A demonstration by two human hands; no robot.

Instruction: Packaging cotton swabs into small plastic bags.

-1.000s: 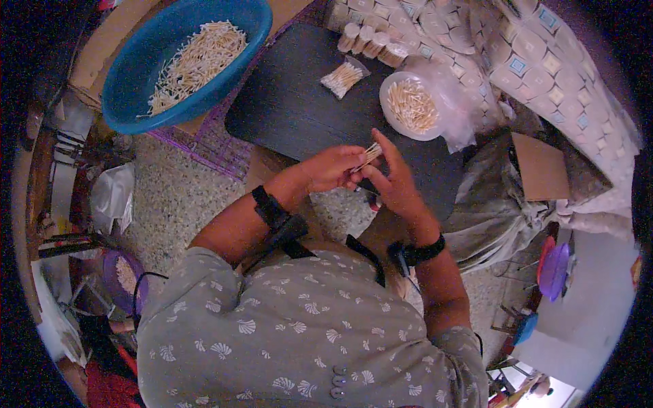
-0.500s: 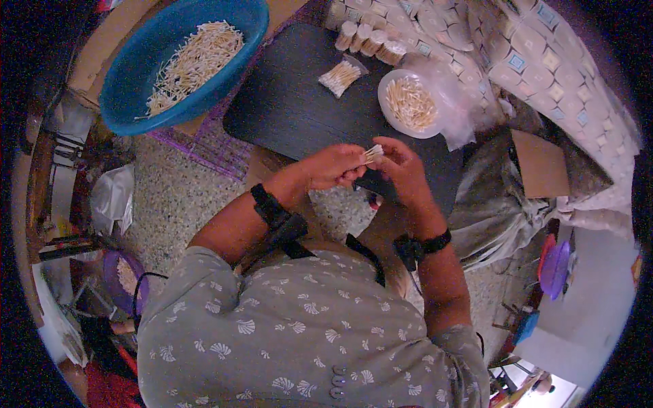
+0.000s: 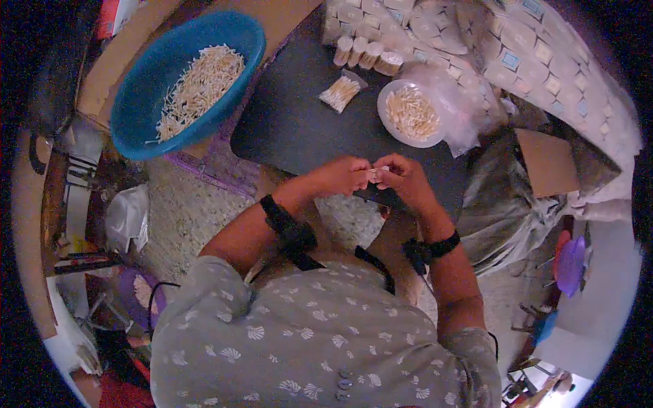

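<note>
Over the near edge of the dark table point(image 3: 292, 115), my left hand point(image 3: 345, 175) and my right hand point(image 3: 404, 179) meet with fingers closed. Between their fingertips is a small bunch of cotton swabs point(image 3: 374, 175), its white tips partly showing and the rest covered by fingers. Beyond the hands lies a clear packet of cotton swabs point(image 3: 341, 92). To its right stands a white bowl point(image 3: 386, 126) of loose cotton swabs. Several filled round packs of swabs point(image 3: 367, 54) stand in a row at the table's far side.
A large blue basin point(image 3: 129, 129) heaped with loose swabs is at the far left. A clear plastic bag point(image 3: 462, 122) lies against the bowl's right side. Patterned cloth point(image 3: 524, 54) covers the far right, with a grey sack point(image 3: 500, 211) and a cardboard piece point(image 3: 547, 163) nearer.
My hands have drawn closer together, and the fingers now cover more of the swab bunch, which showed fanned tips before. The whole view has shifted slightly.
</note>
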